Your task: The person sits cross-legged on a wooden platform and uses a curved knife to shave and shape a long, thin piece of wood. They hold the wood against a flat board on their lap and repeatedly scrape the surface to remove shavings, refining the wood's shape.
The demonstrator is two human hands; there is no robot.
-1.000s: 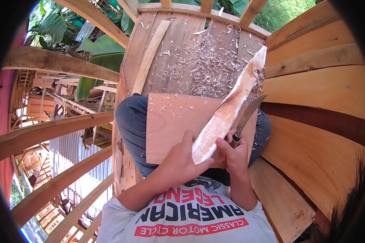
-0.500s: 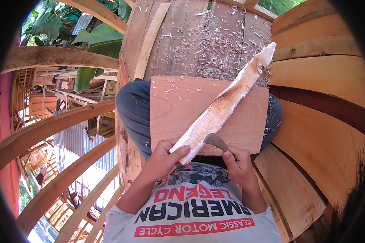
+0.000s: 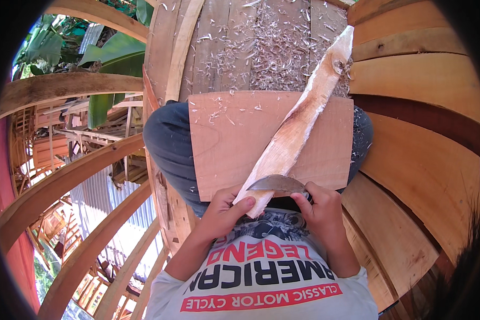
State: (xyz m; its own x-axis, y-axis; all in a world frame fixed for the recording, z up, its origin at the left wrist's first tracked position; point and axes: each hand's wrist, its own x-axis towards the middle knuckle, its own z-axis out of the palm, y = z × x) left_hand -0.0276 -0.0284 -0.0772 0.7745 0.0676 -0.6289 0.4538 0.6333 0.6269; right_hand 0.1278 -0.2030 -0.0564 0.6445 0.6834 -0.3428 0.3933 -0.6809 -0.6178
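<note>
A long pale strip of wood [image 3: 290, 125], brown-stained along its middle with a knot near the pointed far end, lies slantwise over a flat board [image 3: 224, 138] on my lap. My left hand [image 3: 227, 213] grips its near end, thumb on top. In my right hand [image 3: 321, 209] is a curved knife [image 3: 277, 184]; the fingers wrap its handle, which is mostly hidden. The blade lies across the strip just beyond my left thumb, its tip pointing left.
Curled shavings [image 3: 277, 58] cover the plank floor [image 3: 210, 58] beyond the board. A narrow wooden strip [image 3: 184, 50] lies at the far left. Slatted rails [image 3: 74, 173] run along my left, and a wall of wide planks [image 3: 418, 176] stands on my right.
The knife has moved left and now reaches across the strip, with more of its blade showing. The whole view has shifted slightly; my left hand keeps its grip.
</note>
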